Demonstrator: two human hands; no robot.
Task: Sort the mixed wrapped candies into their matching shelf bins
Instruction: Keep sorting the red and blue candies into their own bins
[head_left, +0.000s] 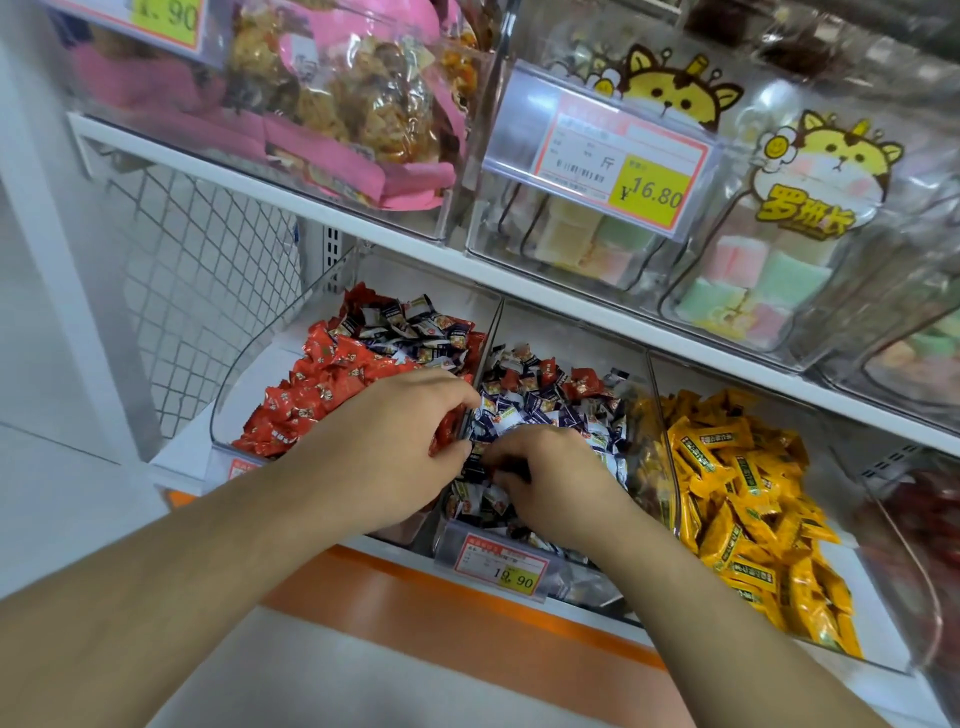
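Orange shelf edge (415, 597) nearest, with a price tag (501, 566) reading 19.90 clipped to the front of the middle bin (587, 592).

Both forearms reach in from below. Left hand (395, 441) sits over the divider between the red bin (234, 395) and the middle bin, fingers curled down; a red candy (444, 434) shows at its fingertips, seemingly pinched, though the grip itself is partly hidden. Right hand (550, 478) is just beside it, nearly touching, fingers curled down into the dark candies (540, 405) of the middle bin; cannot tell whether it holds one.

Red bin: red wrappers in front, a batch of dark-and-white ones (415, 327) mixed in at the back. Middle bin: mostly dark-and-white wrappers, a few red pieces (584, 382) scattered toward the back. To the right, yellow candies (743, 499) fill their own bin, and further right a bin of dark red items (930, 499), blurred.

Wire mesh (208, 270) on the left side of the shelf.

Upper shelf, farthest: pink-packaged snacks (353, 114), then clear bins of pastel cubes (753, 280) with cartoon cat stickers (821, 171) and a tag (602, 156) marked 16.80.
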